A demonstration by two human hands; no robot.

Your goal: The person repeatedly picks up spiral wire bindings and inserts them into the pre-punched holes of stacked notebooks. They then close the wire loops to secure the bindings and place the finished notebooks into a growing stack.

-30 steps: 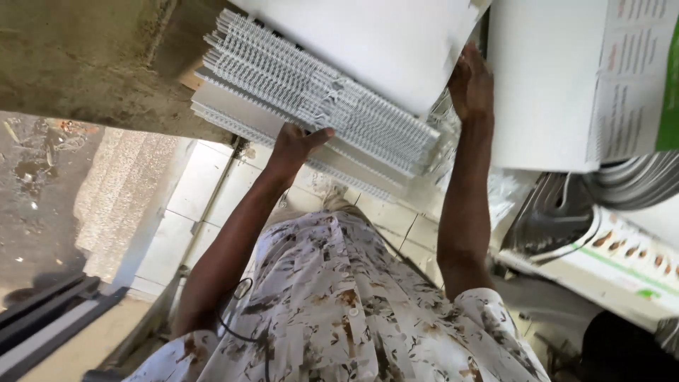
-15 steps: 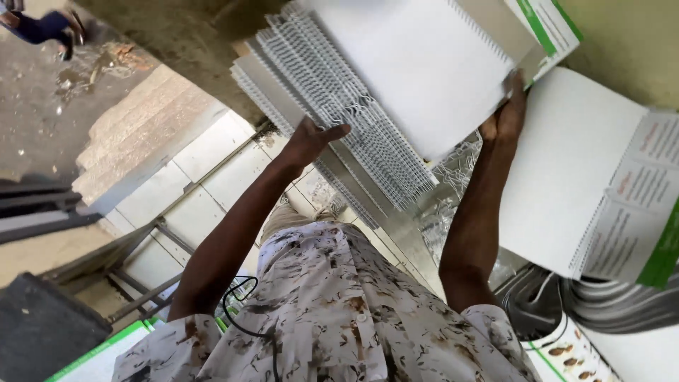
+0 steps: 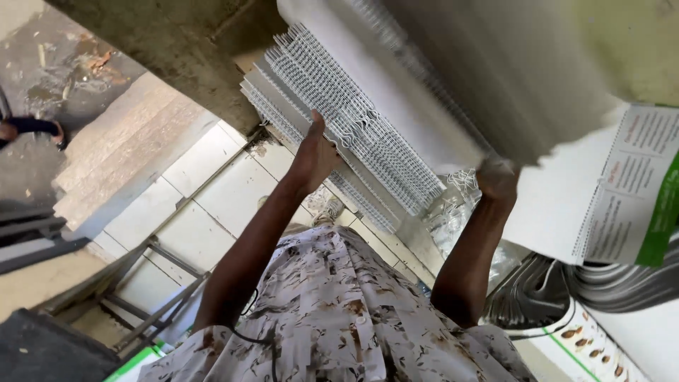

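Left grip (image 3: 315,152): fingers closed over the lower edge of a stack of white wire binding combs (image 3: 353,120), palm against it, stack lifted overhead. Right grip (image 3: 497,178): pressed up under the far end of the stack, fingers hidden behind a blurred white sheet (image 3: 495,78), so can't tell if closed or flat. Stack tilts, upper end near the rough concrete beam (image 3: 177,49). White carton with green printed panel (image 3: 622,191) sits just right of the right grip. Pale floor tiles (image 3: 205,198) and grey metal frame (image 3: 152,297) below.
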